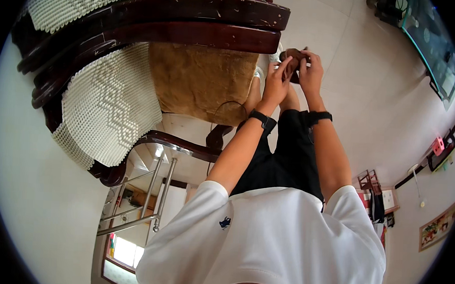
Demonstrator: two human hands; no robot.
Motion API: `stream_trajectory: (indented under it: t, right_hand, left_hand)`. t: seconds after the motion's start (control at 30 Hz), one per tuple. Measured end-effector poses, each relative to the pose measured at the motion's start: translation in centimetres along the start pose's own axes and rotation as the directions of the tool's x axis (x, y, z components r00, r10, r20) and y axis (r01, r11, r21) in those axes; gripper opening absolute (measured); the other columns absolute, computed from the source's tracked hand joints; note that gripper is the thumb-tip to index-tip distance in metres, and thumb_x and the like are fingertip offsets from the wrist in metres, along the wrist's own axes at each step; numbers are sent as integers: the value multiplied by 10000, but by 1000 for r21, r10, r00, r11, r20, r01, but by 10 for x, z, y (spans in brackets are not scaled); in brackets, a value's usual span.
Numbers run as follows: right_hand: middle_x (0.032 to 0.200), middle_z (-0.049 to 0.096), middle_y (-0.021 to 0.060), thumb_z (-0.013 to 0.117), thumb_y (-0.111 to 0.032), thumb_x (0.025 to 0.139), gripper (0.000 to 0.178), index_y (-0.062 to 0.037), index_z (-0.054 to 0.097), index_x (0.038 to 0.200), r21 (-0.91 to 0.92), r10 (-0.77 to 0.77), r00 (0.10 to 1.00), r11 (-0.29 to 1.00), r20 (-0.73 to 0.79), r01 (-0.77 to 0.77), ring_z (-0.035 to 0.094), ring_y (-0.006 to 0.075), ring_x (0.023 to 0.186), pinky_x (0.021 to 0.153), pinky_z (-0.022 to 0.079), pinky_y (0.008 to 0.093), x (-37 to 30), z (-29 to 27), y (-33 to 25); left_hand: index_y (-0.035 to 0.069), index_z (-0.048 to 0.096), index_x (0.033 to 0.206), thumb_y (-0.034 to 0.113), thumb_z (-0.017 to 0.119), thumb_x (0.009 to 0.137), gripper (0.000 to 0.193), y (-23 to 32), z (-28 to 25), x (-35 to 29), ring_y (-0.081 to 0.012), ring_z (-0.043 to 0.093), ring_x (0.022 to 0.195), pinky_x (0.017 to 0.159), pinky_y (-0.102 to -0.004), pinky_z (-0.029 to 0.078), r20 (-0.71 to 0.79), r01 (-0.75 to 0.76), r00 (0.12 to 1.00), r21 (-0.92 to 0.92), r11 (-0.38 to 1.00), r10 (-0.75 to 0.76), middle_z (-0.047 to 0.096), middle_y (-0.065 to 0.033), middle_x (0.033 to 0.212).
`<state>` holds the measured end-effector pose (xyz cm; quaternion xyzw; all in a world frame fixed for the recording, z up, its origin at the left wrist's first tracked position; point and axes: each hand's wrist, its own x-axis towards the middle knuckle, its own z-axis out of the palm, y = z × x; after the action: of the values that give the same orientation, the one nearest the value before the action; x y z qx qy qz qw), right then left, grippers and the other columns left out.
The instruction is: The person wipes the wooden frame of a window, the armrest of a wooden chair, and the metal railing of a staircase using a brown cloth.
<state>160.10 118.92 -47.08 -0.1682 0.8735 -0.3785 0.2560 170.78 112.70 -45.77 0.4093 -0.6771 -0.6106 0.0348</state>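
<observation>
Both my arms reach out ahead, with my hands close together over my lower legs. Between them is a small dark brown object (pixel 291 66), slightly shiny and uneven in shape; its kind I cannot make out. My left hand (pixel 277 85) is closed on its left side, fingers bent over it. On its right side, my right hand (pixel 311 77) grips with thumb and curled fingers. The fingers cover part of the object. A black band (pixel 262 120) circles my left wrist and another black band (pixel 319 117) my right.
To my left stands a dark red wooden sofa (pixel 192 34) with a brown cushion (pixel 200 81) and a white beaded cover (pixel 113 105). A metal railing (pixel 152 194) is behind it. A glass-topped table (pixel 433 50) stands at the far right, on pale floor tiles (pixel 374 83).
</observation>
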Motion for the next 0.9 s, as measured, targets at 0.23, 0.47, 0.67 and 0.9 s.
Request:
stream_trajectory:
  t: [0.23,0.47,0.67,0.9]
  right_hand:
    - [1071,590,150,580,94,789,361,-49,651,1113,-31,-486,870,874,-81,485,587,322,987,840,507,388,41,32,-96]
    - [972,600,172,577,12,836,269,-59,668,1078,-113,-380,920,922,-94,369,597,366,912,806,501,426,67,42,-62]
    - [868,640,219,622,-134,820,218,-34,663,1009,-494,-6,838,805,546,328,603,421,875,769,506,444,42,-10,56]
    - [906,665,210,612,-192,847,252,19,640,982,-297,53,615,906,787,302,644,352,855,766,516,405,7,-84,111]
  left_hand:
    - [146,593,1271,-82,623,799,525,65,-81,14,-362,419,1245,1030,-432,370,-469,-219,806,329,918,361,402,-176,1321]
    - [238,599,1213,-44,656,721,570,30,-91,84,-434,312,1341,1099,-613,238,-316,-179,842,600,779,437,342,-142,1462]
    - [155,615,1021,75,553,817,228,-11,18,47,-267,469,1261,1111,-441,269,171,-386,911,674,629,376,573,-76,1257]
    - [-32,483,1272,455,404,984,571,-70,40,-59,-466,579,1056,901,-509,465,273,510,807,128,851,-524,590,-324,1143]
